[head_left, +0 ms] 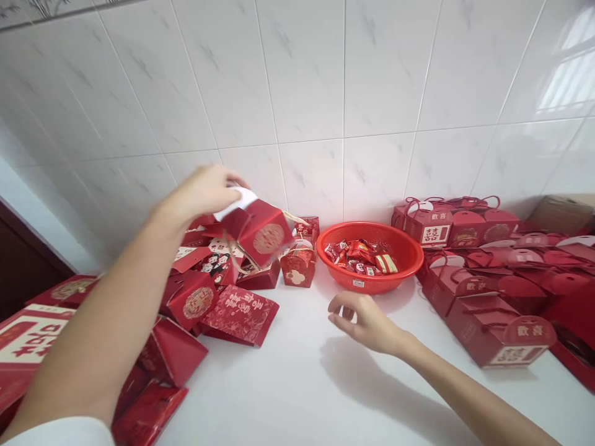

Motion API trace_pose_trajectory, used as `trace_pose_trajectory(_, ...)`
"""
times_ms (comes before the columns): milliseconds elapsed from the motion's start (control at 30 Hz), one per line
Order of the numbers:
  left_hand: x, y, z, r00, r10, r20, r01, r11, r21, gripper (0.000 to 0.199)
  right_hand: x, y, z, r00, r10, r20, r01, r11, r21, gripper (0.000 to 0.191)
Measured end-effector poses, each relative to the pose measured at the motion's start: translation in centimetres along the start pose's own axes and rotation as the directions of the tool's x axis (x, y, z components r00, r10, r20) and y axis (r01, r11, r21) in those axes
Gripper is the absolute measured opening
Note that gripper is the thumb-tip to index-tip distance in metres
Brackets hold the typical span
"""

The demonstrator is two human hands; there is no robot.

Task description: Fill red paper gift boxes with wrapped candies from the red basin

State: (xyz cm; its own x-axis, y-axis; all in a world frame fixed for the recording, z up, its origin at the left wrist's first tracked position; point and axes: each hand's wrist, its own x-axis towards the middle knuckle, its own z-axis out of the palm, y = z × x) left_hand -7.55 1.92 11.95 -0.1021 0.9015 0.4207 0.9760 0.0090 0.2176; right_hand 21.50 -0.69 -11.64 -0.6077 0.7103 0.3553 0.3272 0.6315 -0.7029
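Observation:
My left hand is closed on the white top flap of a red gift box with a round gold emblem. It holds the box tilted above a pile of other red boxes. A pale cord trails beside the box. My right hand hovers over the white table, its fingers loosely curled, with a gap between thumb and fingertips and nothing seen in them. Just behind it stands a red plastic basket with wrapped sweets inside. Close to the basket's left side is a small upright red box.
Red boxes lie jumbled on the left of the white table. At the right, assembled handled boxes stand in packed rows. A cardboard box sits at the far right, against the tiled wall.

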Motion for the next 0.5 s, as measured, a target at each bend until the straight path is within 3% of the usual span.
trace_pose_trajectory(100, -1.8, 4.2, 3.1, 0.949, 0.162, 0.270, -0.100, 0.968, -0.228, 0.036, 0.4, -0.6, -2.1, 0.958, -0.039, -0.284, 0.063, 0.995, 0.078, 0.016)
trace_pose_trajectory(167, -2.6, 6.0, 5.9, 0.863, 0.367, 0.348, -0.235, 0.900, -0.366, 0.027, 0.4, -1.3, -3.5, 0.901, -0.043, -0.431, 0.094, 0.991, 0.099, 0.017)
trace_pose_trajectory(233, -3.2, 7.2, 8.8, 0.750, 0.531, 0.394, -0.348, 0.823, -0.448, 0.016, 0.2, -2.0, -4.7, 0.870, -0.075, -0.488, 0.130, 0.988, 0.080, 0.017)
trace_pose_trajectory(267, -3.5, 7.6, 10.2, 0.697, 0.575, 0.429, -0.374, 0.801, -0.467, 0.017, 0.1, -2.2, -5.1, 0.871, -0.104, -0.480, 0.145, 0.988, 0.049, 0.017)
trace_pose_trajectory(333, -4.0, 8.3, 12.8, 0.640, 0.598, 0.481, -0.375, 0.791, -0.485, 0.021, -0.1, -2.6, -5.6, 0.907, -0.152, -0.394, 0.153, 0.988, -0.029, 0.019)
trace_pose_trajectory(433, -4.6, 8.9, 15.9, 0.610, 0.615, 0.500, -0.371, 0.779, -0.505, 0.025, 0.0, -2.2, -5.4, 0.987, -0.130, -0.090, 0.117, 0.983, -0.141, 0.017)
trace_pose_trajectory(500, -5.0, 9.0, 17.4, 0.608, 0.623, 0.492, -0.375, 0.772, -0.513, 0.028, 0.2, -1.6, -4.7, 0.993, -0.073, 0.098, 0.094, 0.967, -0.235, 0.014)
